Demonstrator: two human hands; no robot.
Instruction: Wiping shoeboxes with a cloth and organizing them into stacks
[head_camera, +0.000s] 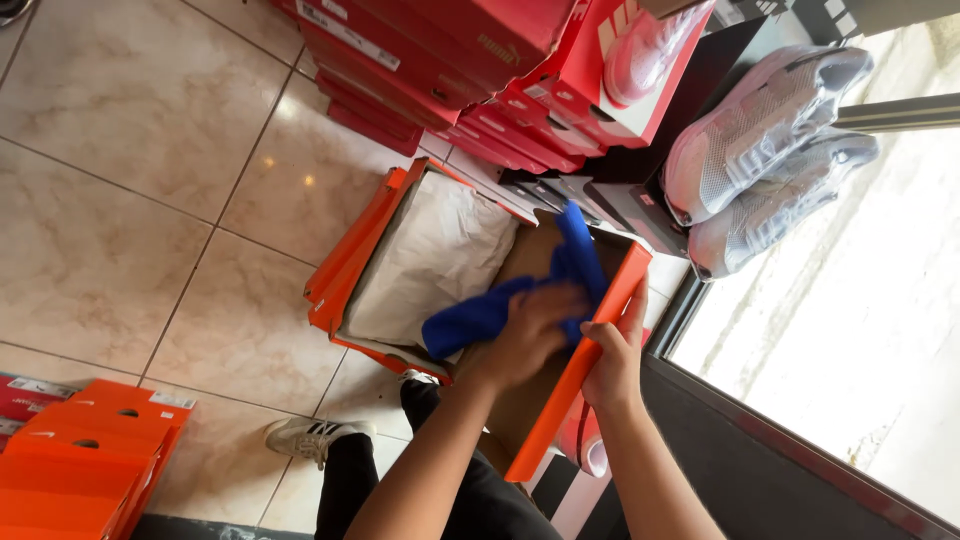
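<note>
Both hands worked the orange shoebox (560, 400): the left hand (535, 325) pressed a blue cloth (480, 315) flat inside, while the right hand (615, 365) gripped the rim, sensibly steadying it.

A shoe shop. Stacked red shoe boxes (420, 70) crowd the tiled floor (120, 190). Grey sneakers (760, 150) sit displayed by the window.
</note>
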